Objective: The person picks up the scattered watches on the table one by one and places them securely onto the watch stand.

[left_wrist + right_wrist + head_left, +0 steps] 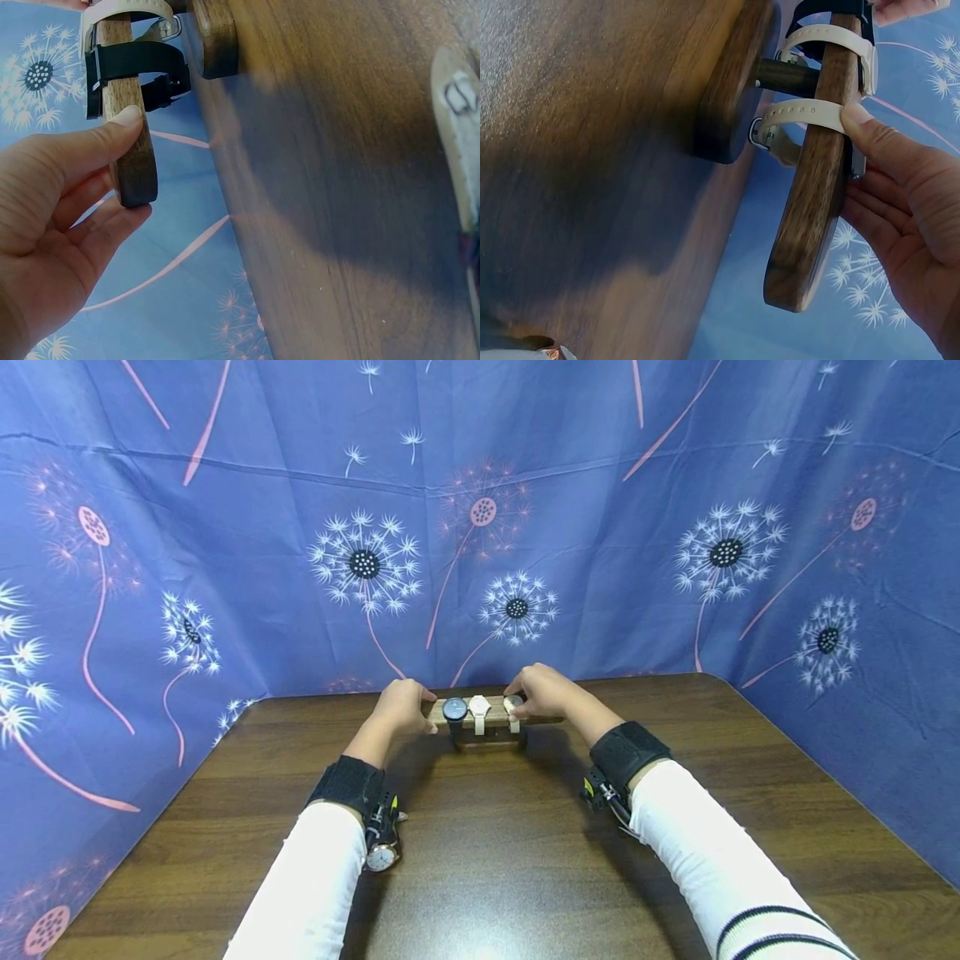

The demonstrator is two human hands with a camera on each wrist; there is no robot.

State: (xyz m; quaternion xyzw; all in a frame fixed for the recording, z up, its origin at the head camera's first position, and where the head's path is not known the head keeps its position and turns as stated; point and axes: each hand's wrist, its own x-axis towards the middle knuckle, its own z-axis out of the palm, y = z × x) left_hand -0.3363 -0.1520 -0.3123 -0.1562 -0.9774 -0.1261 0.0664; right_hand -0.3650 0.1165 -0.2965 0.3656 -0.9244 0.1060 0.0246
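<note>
A wooden watch stand [495, 713] at the table's back carries a black-strapped watch [454, 709] and two with pale straps, the middle one [478, 706] and the right one [513, 703]. My left hand [401, 707] pinches the left end of the stand's bar [132, 161], thumb on the near side and fingers beyond. With thumb and fingers, my right hand [546, 690] holds the right pale watch; in the right wrist view the thumb presses its strap [802, 112] against the bar. The face of that watch is partly hidden by my fingers.
Another watch [381, 857] lies on the wooden table [495, 843] beside my left wrist. A blue cloth [585, 527] with dandelion prints hangs right behind the table and along its sides. The stand's base [731, 90] rests near the back edge.
</note>
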